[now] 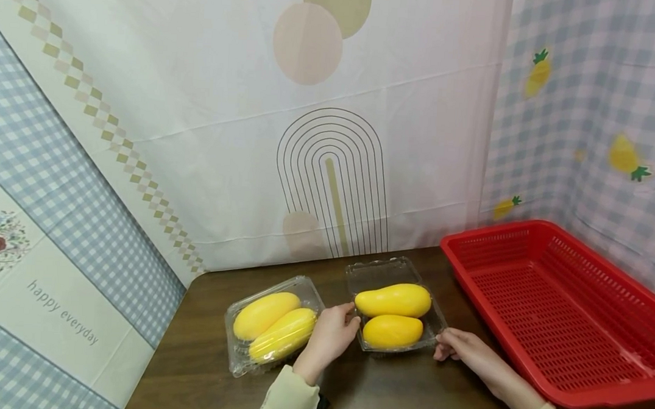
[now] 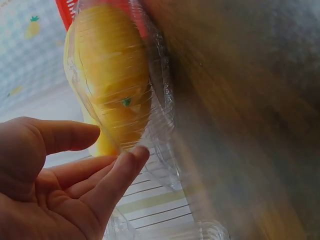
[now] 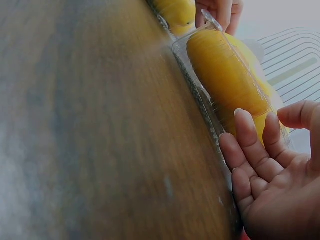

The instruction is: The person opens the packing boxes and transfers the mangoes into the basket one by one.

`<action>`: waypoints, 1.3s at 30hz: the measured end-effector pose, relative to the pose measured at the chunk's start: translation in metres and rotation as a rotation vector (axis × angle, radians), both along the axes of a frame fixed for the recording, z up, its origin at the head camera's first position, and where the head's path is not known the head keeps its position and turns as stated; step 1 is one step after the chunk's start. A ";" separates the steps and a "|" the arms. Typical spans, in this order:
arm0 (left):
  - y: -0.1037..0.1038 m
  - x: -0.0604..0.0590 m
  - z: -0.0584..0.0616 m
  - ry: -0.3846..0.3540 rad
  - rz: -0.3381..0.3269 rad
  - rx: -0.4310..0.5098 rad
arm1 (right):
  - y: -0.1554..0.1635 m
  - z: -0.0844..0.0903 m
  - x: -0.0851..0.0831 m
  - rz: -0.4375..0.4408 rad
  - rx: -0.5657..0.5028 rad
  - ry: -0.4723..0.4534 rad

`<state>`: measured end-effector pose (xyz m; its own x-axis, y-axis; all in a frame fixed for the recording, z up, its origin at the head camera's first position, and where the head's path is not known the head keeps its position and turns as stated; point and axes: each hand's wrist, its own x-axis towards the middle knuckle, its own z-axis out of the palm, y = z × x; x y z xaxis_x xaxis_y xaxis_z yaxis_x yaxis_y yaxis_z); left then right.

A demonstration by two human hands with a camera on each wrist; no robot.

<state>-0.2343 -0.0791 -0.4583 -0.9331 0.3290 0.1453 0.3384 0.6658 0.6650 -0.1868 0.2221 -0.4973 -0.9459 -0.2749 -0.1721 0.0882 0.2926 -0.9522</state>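
A clear plastic clamshell box (image 1: 436,322) stands on the brown table with its lid raised at the back. Inside it lie two yellow mangoes, the rear mango (image 1: 393,301) and the front mango (image 1: 392,332). At the box's left edge, my left hand (image 1: 333,333) holds the rim, thumb above and fingertips lower, as the left wrist view shows. My right hand (image 1: 466,351) pinches the front right corner; its other fingers (image 3: 250,135) lie along the side wall. Left of my left hand sits a second clear box (image 1: 238,364) with two mangoes (image 1: 266,316), its lid apparently down.
A large red plastic basket (image 1: 498,309) with slotted walls stands at the right. Behind the table hangs a white patterned cloth (image 1: 223,194). Checked cloths flank it on both sides. The brown table's (image 1: 189,357) left edge lies beyond the second box.
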 end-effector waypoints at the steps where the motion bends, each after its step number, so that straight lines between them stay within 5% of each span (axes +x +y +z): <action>1: 0.001 -0.001 -0.001 0.008 -0.004 -0.005 | 0.000 0.000 0.000 0.000 -0.001 -0.001; 28: 0.000 -0.001 -0.005 0.035 0.001 -0.034 | 0.006 0.005 -0.002 0.069 -0.093 -0.038; 39: 0.002 0.000 -0.004 0.075 -0.006 -0.044 | 0.006 0.015 0.014 0.008 0.060 -0.013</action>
